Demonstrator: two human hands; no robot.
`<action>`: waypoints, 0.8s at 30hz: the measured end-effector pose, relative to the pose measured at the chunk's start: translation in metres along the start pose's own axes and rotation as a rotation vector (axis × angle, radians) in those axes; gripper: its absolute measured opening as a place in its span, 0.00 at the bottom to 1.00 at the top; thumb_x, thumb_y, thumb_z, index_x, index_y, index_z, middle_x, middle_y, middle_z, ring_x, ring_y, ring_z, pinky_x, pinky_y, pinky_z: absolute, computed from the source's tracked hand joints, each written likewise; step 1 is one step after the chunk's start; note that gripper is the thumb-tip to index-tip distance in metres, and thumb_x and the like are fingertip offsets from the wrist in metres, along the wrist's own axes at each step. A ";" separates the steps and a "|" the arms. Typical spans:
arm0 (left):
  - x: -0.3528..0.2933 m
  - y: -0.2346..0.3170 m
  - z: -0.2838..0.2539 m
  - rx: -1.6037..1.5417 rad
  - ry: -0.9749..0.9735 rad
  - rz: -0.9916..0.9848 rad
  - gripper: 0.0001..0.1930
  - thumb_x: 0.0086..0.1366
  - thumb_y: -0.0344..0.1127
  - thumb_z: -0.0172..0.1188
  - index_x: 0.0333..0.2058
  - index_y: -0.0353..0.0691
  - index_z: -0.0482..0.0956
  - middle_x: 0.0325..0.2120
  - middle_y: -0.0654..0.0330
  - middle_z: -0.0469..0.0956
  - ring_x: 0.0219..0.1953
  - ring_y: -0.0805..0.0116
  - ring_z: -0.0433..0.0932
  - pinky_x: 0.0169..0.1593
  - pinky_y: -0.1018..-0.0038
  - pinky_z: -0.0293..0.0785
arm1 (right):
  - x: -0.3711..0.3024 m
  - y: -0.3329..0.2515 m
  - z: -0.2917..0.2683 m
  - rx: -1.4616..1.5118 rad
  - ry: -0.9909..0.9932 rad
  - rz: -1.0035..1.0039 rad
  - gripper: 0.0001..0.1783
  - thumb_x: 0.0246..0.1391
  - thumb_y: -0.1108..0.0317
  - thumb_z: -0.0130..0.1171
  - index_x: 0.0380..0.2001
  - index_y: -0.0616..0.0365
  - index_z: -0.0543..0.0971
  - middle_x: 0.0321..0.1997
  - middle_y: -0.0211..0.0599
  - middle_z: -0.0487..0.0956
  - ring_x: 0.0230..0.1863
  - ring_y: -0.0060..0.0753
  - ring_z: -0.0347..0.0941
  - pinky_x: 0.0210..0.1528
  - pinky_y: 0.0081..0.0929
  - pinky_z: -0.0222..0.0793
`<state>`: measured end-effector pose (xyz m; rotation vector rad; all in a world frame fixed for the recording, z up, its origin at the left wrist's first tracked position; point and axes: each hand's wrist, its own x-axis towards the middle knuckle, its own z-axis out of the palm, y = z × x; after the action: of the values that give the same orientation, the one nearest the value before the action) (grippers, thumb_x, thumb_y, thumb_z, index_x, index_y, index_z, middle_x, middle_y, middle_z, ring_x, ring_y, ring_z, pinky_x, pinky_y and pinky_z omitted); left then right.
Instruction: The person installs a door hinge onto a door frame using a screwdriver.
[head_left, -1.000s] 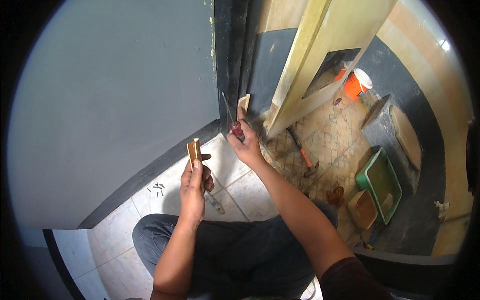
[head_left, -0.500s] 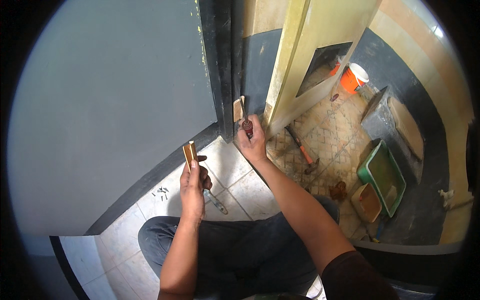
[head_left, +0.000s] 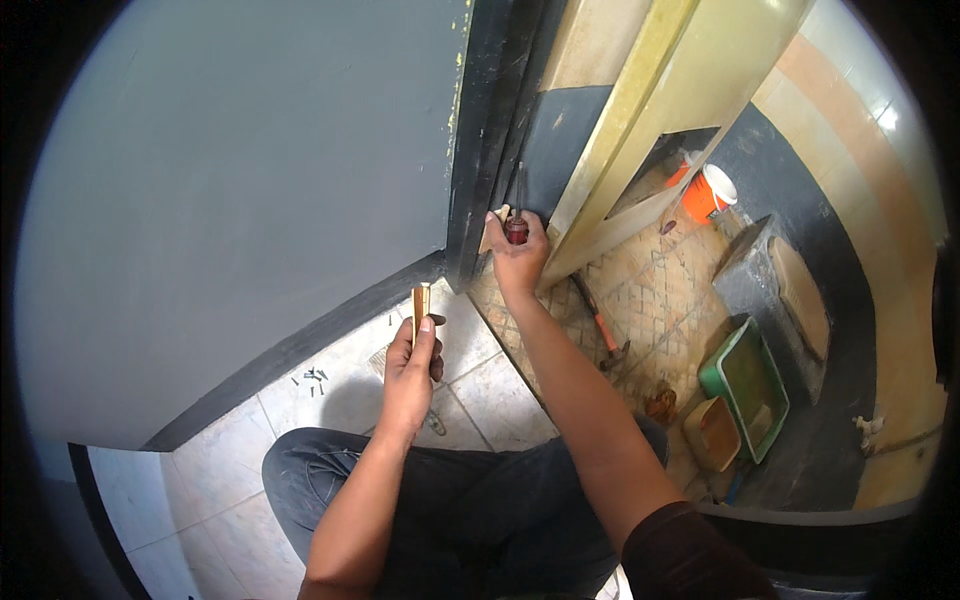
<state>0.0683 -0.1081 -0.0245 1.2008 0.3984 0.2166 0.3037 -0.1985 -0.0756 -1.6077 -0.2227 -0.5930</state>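
My left hand (head_left: 410,365) pinches a brass-coloured hinge (head_left: 421,302) upright between thumb and fingers, above the white tiles. A paintbrush (head_left: 435,423) lies on the floor behind that hand, partly covered by it. My right hand (head_left: 520,262) is closed round the dark red handle of a screwdriver (head_left: 516,230), whose metal shaft points away from me. This hand is low against the black door frame (head_left: 490,130), its thumb by a pale bare-wood patch (head_left: 490,238). Whether the screwdriver's tip touches anything, I cannot tell.
Several dark screws (head_left: 314,377) lie on the left tiles. A cream door (head_left: 690,90) stands right of the frame. Beyond it are a hammer (head_left: 607,328), an orange bucket (head_left: 708,195), a green tray (head_left: 712,380), a tan container (head_left: 705,430) and a grey block (head_left: 750,275).
My view has shifted. My right hand, with the screwdriver, has its thumb spread to the bare-wood patch. My left hand has turned the hinge more upright.
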 end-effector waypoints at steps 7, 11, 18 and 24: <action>-0.001 0.006 0.000 -0.014 0.019 0.000 0.19 0.82 0.51 0.51 0.48 0.41 0.79 0.25 0.72 0.64 0.25 0.82 0.62 0.30 0.79 0.60 | -0.002 0.010 -0.010 -0.142 -0.080 -0.012 0.16 0.57 0.60 0.74 0.37 0.63 0.85 0.29 0.37 0.83 0.28 0.27 0.78 0.35 0.28 0.74; 0.000 0.007 -0.003 -0.033 0.005 0.010 0.19 0.82 0.51 0.51 0.47 0.41 0.79 0.25 0.73 0.64 0.25 0.83 0.62 0.29 0.80 0.59 | 0.000 0.013 -0.017 -0.192 0.083 -0.116 0.16 0.60 0.60 0.71 0.36 0.65 0.84 0.30 0.41 0.85 0.29 0.35 0.82 0.36 0.33 0.76; -0.001 0.007 -0.004 -0.061 0.020 0.020 0.19 0.82 0.51 0.52 0.46 0.41 0.79 0.23 0.74 0.64 0.21 0.84 0.59 0.26 0.80 0.56 | 0.003 0.013 -0.021 -0.296 0.070 -0.009 0.18 0.63 0.59 0.70 0.30 0.66 0.81 0.29 0.45 0.84 0.30 0.40 0.82 0.36 0.35 0.76; 0.002 0.003 -0.003 -0.043 0.008 0.019 0.19 0.82 0.51 0.52 0.46 0.40 0.79 0.22 0.75 0.63 0.20 0.84 0.58 0.25 0.80 0.54 | 0.007 0.026 -0.021 -0.226 0.055 0.043 0.18 0.63 0.59 0.70 0.31 0.65 0.82 0.28 0.39 0.83 0.29 0.35 0.81 0.34 0.31 0.74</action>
<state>0.0690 -0.1033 -0.0232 1.1620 0.3882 0.2454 0.3170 -0.2240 -0.0947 -1.8069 -0.0814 -0.6459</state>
